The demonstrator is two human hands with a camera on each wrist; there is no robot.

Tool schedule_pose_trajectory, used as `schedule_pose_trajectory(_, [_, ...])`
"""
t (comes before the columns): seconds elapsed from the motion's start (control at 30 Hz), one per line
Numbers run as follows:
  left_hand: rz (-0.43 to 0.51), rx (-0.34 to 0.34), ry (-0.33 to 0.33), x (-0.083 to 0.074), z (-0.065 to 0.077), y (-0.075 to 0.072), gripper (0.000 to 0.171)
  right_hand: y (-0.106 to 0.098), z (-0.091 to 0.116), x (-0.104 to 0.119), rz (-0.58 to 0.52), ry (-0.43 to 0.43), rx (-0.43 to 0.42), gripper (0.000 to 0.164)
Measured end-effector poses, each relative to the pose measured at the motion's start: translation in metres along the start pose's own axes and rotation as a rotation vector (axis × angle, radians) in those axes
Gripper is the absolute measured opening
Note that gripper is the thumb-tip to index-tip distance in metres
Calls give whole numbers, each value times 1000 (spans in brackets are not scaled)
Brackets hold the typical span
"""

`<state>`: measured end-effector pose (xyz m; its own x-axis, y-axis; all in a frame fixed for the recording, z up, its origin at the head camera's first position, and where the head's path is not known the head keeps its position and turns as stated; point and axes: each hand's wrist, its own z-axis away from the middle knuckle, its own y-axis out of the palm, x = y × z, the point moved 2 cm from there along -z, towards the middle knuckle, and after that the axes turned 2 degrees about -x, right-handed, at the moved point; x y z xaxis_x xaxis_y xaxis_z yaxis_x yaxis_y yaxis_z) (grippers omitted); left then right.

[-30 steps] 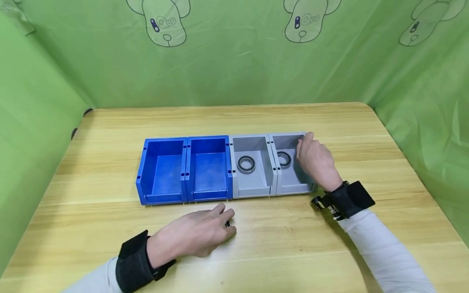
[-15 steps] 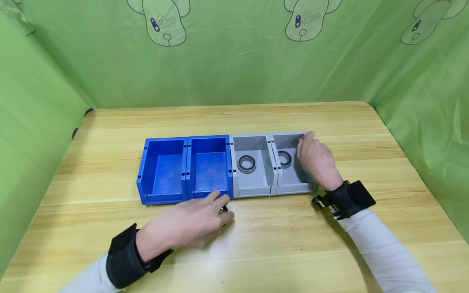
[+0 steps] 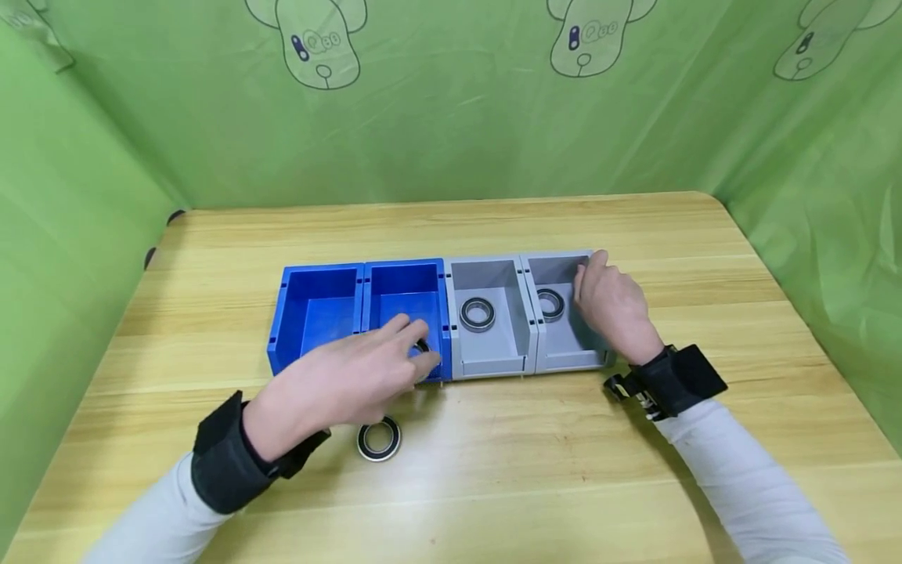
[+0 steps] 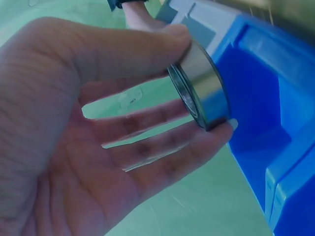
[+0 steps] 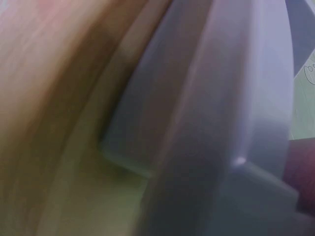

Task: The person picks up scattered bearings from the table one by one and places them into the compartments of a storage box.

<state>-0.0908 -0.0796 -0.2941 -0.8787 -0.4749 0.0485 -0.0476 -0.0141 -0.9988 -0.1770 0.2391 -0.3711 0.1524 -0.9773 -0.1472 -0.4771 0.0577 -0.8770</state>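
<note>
My left hand (image 3: 352, 372) pinches a metal ball bearing (image 4: 204, 86) between thumb and fingertips, tilted on its edge. It is over the front part of the right blue bin (image 3: 405, 301), with the other fingers spread behind the ring. A second bearing (image 3: 395, 440) lies flat on the table just below that hand. My right hand (image 3: 615, 301) grips the right side wall of the far-right grey bin (image 3: 571, 362), fingers curled over its rim. One bearing (image 3: 561, 304) lies in that bin, and another bearing (image 3: 492, 315) is in the grey bin (image 3: 493, 366) beside it.
The left blue bin (image 3: 320, 313) stands at the end of the row, its lower part hidden by my left hand. All the bins stand side by side on a wooden table (image 3: 528, 470). Green cloth (image 3: 451, 133) walls the table in at the back and sides.
My left hand has carried its bearing forward from the table to over the right blue bin. The bearing lying on the table has come into sight. My right hand stays put.
</note>
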Motion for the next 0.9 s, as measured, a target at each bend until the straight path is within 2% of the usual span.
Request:
schedule_pose_trajectory(0.1, [28, 9, -25, 9, -3, -1, 37, 0, 0, 0, 9, -10, -15, 29])
schedule_pose_trajectory(0.3, [14, -18, -66, 23, -9, 0, 20, 0, 0, 0, 15, -9, -2, 29])
schedule_pose_trajectory(0.4, [2, -7, -102, 28, -13, -1, 21, -1, 0, 0, 11, 3, 17, 29])
schedule_pose_trajectory(0.63, [31, 64, -147, 41, -25, 3, 24, -3, 0, 0, 4, 17, 47, 29])
schedule_pose_trajectory(0.9, [86, 164, -193, 54, -40, 12, 34, -2, 0, 1, 6, -3, -25, 28])
